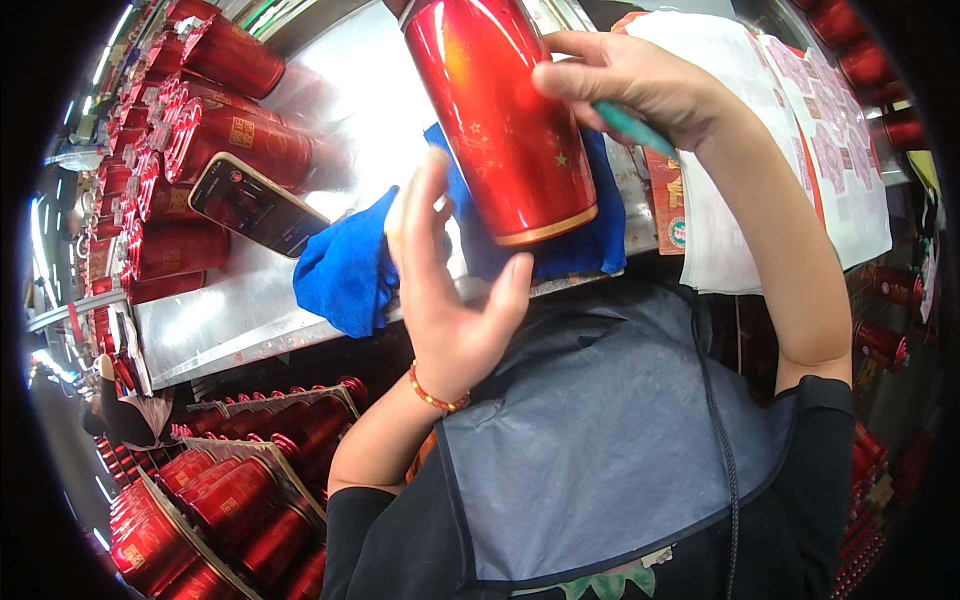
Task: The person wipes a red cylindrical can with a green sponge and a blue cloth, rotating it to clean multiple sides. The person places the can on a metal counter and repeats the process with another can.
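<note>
A glossy red metallic bottle [505, 120] with gold stars and a gold band at its near end stands tilted over a blue cloth [612, 210]; its far end is cut off by the upper edge. My right hand [650, 90] is at its right side, thumb and fingers by the wall, a flat teal tool [635, 127] gripped in the curled fingers. Whether the thumb presses on the bottle is hard to tell. My left hand [445, 300], a little blurred, is raised to the left of the bottle, fingers and thumb apart, holding nothing. Below its fingers lies a crumpled blue cloth [345, 265].
A phone [255, 207] leans against several red bottles [240, 140] at the table's left. White sheets [735, 200] and a purple-patterned sheet [835, 140] lie at the right. The metal table's front edge [240, 345] runs before me; racks of red bottles [235, 490] stand below left.
</note>
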